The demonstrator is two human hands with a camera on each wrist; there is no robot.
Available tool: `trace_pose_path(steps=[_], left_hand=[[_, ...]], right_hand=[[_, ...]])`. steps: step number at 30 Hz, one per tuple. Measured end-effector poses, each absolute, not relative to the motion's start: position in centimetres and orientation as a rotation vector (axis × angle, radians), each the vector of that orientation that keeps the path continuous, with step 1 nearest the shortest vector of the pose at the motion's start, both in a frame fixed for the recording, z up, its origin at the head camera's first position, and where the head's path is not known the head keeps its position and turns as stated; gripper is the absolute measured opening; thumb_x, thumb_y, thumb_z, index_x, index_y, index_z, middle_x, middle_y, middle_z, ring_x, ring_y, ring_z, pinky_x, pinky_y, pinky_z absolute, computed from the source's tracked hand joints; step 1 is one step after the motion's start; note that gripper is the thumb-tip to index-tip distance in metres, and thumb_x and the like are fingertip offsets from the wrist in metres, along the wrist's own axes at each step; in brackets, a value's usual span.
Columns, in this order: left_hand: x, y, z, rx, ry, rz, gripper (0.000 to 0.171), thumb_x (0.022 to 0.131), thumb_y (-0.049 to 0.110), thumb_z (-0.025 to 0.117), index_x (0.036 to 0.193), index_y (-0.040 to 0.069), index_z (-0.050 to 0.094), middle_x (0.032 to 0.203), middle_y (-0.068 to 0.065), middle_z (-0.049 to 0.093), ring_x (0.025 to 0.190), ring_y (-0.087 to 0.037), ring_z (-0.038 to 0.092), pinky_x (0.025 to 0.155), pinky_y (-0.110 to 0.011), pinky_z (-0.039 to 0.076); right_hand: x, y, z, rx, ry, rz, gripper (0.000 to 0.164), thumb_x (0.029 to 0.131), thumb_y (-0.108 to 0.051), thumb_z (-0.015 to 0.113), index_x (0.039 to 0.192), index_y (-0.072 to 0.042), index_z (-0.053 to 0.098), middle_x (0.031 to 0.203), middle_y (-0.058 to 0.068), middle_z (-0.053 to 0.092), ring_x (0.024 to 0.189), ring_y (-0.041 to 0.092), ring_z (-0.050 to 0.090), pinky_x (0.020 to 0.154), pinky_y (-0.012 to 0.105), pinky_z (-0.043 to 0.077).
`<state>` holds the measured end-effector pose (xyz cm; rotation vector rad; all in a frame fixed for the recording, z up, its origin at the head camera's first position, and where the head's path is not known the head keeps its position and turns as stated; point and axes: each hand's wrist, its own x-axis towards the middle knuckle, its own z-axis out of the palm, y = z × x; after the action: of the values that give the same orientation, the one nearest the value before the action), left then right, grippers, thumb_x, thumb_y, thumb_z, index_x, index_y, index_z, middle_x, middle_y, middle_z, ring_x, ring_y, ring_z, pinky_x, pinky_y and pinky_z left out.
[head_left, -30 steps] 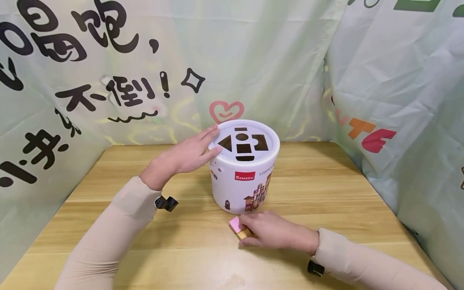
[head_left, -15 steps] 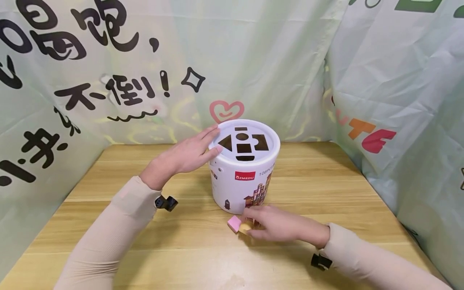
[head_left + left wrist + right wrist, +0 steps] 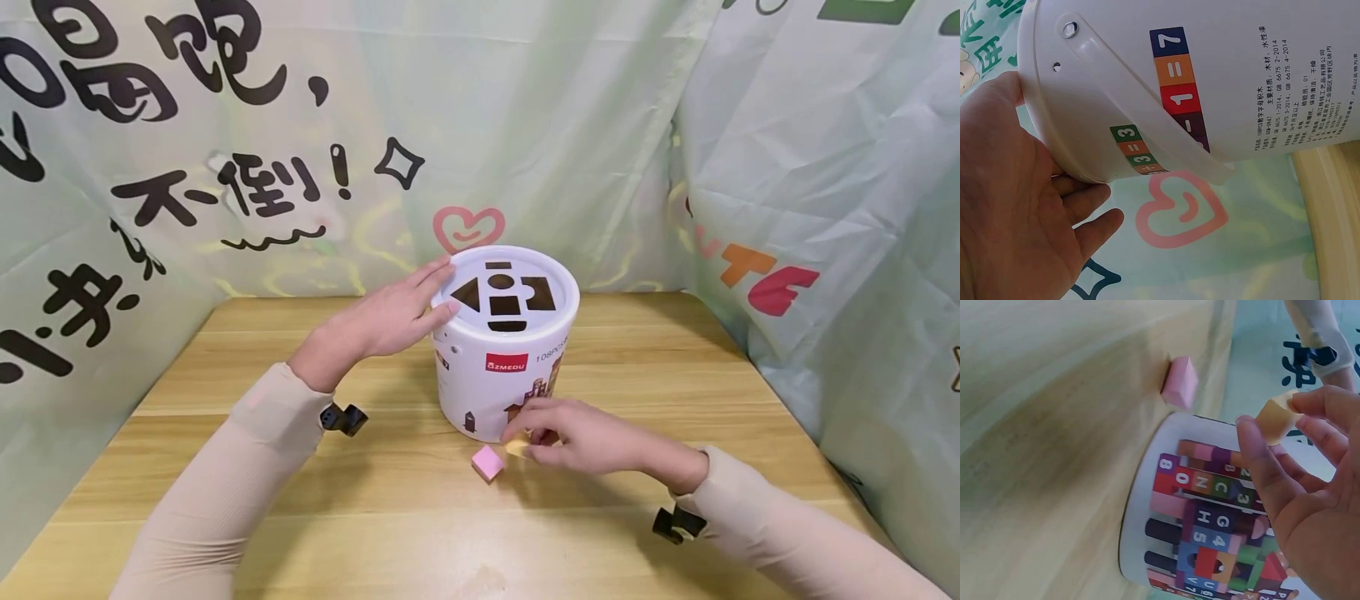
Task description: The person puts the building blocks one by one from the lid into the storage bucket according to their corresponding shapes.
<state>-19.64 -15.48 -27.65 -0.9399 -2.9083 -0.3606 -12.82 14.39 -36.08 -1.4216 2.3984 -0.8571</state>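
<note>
A white bucket [image 3: 472,387] with printed toy-block pictures stands upright in the middle of the head view. Its lid [image 3: 536,321] has several shaped holes. My left hand [image 3: 390,321] rests at the left of the rim, fingers extended along it. In front of the bucket, my right hand [image 3: 588,435] pinches a small yellow wooden block [image 3: 1276,419] between thumb and fingertips; in the right wrist view the block shows raised above the tabletop. A pink block [image 3: 487,463] lies on the table, just left of that hand and close to the bucket's base.
The wooden table [image 3: 360,533] runs back to hanging fabric [image 3: 562,125] with printed writing, which closes in the back and both sides. A white handle [image 3: 1129,81] hangs against the bucket's side in the left wrist view.
My right hand has lifted the yellow block away from the pink one, moving right and toward the bucket. The pink block now lies alone. My left hand has stayed on the rim.
</note>
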Motion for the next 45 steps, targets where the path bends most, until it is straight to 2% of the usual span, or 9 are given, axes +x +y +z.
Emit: trace_pose_path(steps=[8,15,20,26,38,45], left_hand=[[-19.6,-15.4,-27.7,-0.939,-2.909,-0.372,0.072,0.102,0.056,0.027,0.157,0.01,0.017,0.164,-0.005,0.009,0.147,-0.022,0.016,0.117,-0.041,0.022],[-19.7,-15.4,-27.7,-0.936,-2.911,-0.366,0.073,0.102,0.056,0.027,0.157,0.01,0.016,0.164,-0.005,0.008,0.147,-0.022,0.015,0.117,-0.041,0.022],[-19.6,-15.4,-27.6,-0.931,-2.911,-0.368,0.073,0.102,0.057,0.026,0.158,0.01,0.016,0.164,-0.006,0.008,0.148,-0.023,0.015,0.117,-0.042,0.022],[-19.6,-15.4,-27.6,-0.937,-2.91,-0.371,0.074,0.102,0.057,0.026,0.158,0.01,0.016,0.164,-0.005,0.008,0.148,-0.022,0.014,0.117,-0.042,0.021],[-19.6,-15.4,-27.7,-0.935,-2.911,-0.375,0.072,0.102,0.056,0.027,0.158,0.011,0.016,0.164,-0.003,0.007,0.147,-0.022,0.016,0.116,-0.042,0.023],[-19.7,-15.5,-27.8,-0.939,-2.909,-0.377,0.072,0.102,0.056,0.027,0.158,0.01,0.016,0.164,-0.004,0.007,0.147,-0.023,0.017,0.116,-0.042,0.023]], right_hand=[[-13.1,14.8,-34.8,-1.381,2.354,-0.955,0.023,0.096,-0.014,0.063,0.118,-0.019,0.063,0.094,-0.008,0.055,0.078,0.009,0.055,0.068,0.025,0.051],[-13.4,15.2,-33.1,-1.457,2.372,-0.955,0.03,0.097,-0.016,0.063,0.126,-0.015,0.064,0.113,-0.007,0.058,0.086,0.01,0.057,0.074,0.026,0.053],[-13.4,15.3,-31.3,-1.401,2.336,-0.995,0.025,0.095,-0.019,0.066,0.119,-0.022,0.063,0.108,-0.005,0.059,0.084,0.011,0.06,0.075,0.028,0.055],[-13.3,15.3,-29.5,-1.327,2.264,-1.1,0.025,0.088,-0.019,0.074,0.107,-0.016,0.06,0.102,-0.002,0.063,0.084,0.015,0.068,0.081,0.033,0.056],[-13.5,15.3,-26.7,-1.298,2.291,-1.143,0.027,0.085,-0.021,0.077,0.107,-0.017,0.063,0.101,-0.001,0.066,0.083,0.017,0.069,0.081,0.034,0.056],[-13.9,14.9,-25.1,-1.339,2.349,-1.148,0.019,0.085,-0.017,0.077,0.1,-0.016,0.066,0.087,-0.003,0.068,0.075,0.017,0.066,0.07,0.032,0.056]])
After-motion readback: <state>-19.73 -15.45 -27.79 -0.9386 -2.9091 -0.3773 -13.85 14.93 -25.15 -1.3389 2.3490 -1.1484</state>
